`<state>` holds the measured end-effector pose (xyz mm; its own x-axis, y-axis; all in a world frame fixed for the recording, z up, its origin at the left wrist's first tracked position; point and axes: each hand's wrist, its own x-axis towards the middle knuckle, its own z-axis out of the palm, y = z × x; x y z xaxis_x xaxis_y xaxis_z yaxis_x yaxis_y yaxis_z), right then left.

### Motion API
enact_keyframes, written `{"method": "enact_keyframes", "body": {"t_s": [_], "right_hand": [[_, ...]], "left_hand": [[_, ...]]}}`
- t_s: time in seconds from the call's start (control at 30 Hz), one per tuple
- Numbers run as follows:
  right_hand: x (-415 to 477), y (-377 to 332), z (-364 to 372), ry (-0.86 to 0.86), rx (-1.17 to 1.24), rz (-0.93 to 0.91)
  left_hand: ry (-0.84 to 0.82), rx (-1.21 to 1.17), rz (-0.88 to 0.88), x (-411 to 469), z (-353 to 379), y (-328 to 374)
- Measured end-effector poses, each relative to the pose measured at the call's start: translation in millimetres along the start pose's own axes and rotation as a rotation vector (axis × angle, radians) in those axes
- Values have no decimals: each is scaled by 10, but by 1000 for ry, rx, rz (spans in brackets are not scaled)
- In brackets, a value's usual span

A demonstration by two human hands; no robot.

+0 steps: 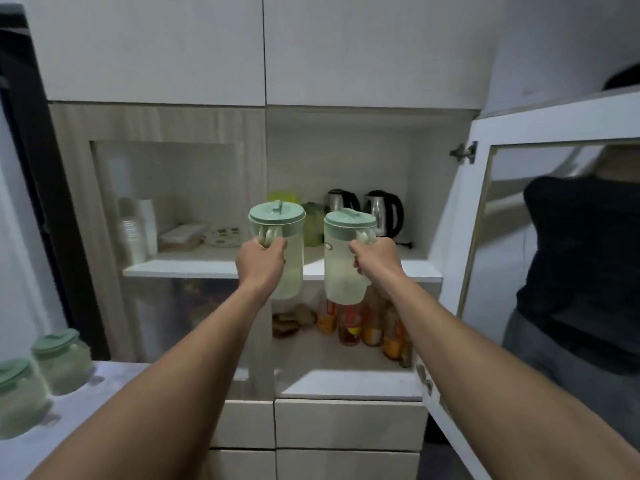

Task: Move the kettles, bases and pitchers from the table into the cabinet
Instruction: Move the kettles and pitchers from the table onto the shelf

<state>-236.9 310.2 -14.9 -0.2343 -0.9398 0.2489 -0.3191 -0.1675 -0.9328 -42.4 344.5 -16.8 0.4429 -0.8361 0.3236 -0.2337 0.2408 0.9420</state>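
My left hand [260, 262] grips the handle of a clear pitcher with a pale green lid [293, 251], held up in front of the cabinet shelf [194, 268]. My right hand [374, 259] grips the handle of a second such pitcher [341, 268], just right of the first. Both hang in the air at the shelf's front edge, upright. Two steel kettles with black handles [341, 201] [382, 211] stand at the back right of the shelf, with greenish pitchers [313, 221] behind my held ones. Two more green-lidded pitchers [64, 360] [19, 396] stand on the table [104, 403] at lower left.
The right cabinet door [540, 237] stands open with a glass pane reflecting a person. The left door is shut, with cups and boxes [180, 235] behind its glass. Bottles [349, 323] stand on the lower shelf. Drawers sit below.
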Motion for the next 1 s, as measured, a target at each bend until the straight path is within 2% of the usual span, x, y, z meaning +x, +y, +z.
{"method": "enact_keyframes", "body": {"t_s": [0.23,0.57,0.8,1.0], "right_hand": [[474,178,-315,85,-6,14],[1281,257,-281,174,74,19],[1799,443,-28,146,75,44],[2423,645,212,84,78,50]], "left_hand": [[-110,-73,-17,293,651,-41],[-191,-129,-30,1039,1234,-207],[-195,-112,-40,1507,1527,-406],[-135,-76,-63,1984,1852,-661]]}}
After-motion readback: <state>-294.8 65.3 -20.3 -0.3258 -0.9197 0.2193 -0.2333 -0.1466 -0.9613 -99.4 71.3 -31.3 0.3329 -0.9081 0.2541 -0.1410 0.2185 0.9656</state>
